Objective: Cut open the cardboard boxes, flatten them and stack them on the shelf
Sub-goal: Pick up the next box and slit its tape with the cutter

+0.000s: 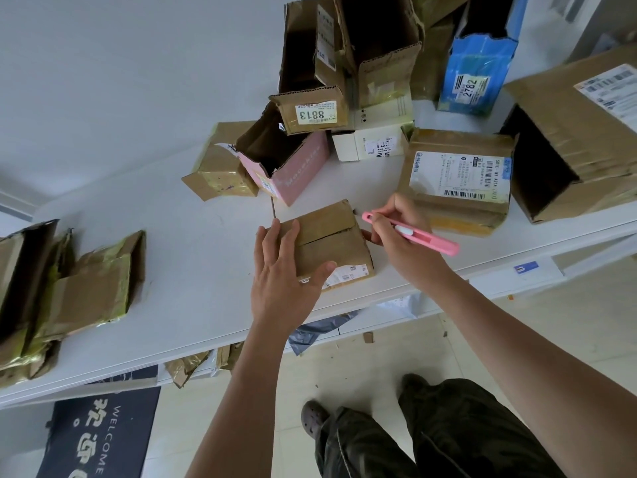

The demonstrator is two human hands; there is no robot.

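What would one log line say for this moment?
left hand flat on box | right hand holds cutter | box still closed

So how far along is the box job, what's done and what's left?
Early on, by the look of it. Done: a stack of flattened boxes lies at the table's left end. In hand: the left hand presses on a small brown box while the right hand holds a pink cutter at its far corner. Left: several boxes, among them the pink box, blue box and labelled brown box, remain unflattened.
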